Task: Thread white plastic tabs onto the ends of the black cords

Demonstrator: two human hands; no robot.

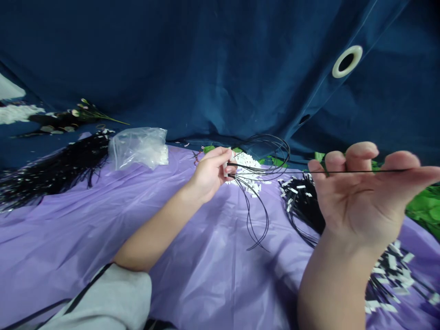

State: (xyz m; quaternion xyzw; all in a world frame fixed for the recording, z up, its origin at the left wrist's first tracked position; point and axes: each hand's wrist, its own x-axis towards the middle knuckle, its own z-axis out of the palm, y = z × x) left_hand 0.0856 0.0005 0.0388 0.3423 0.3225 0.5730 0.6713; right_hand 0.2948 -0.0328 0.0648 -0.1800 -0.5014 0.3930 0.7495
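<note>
My left hand (213, 173) is closed around a small white tag (226, 168) and a bundle of thin black cords (263, 170). Their loops hang out to the right and below the fingers. One cord (297, 172) runs taut from there across to my right hand (364, 197). That hand is raised, palm toward me, its thumb and forefinger together on the cord and its other fingers loosely curled. Behind my left hand lies a pile of small white pieces (249, 162), partly hidden by the cords.
Black cords with white tags lie in bundles at the right (304, 201), lower right (392, 270) and left (68, 165). A clear plastic bag (139, 149), scissors (196, 158) and green leaves (424, 208) are on the purple cloth (206, 266). A blue curtain (172, 59) hangs behind.
</note>
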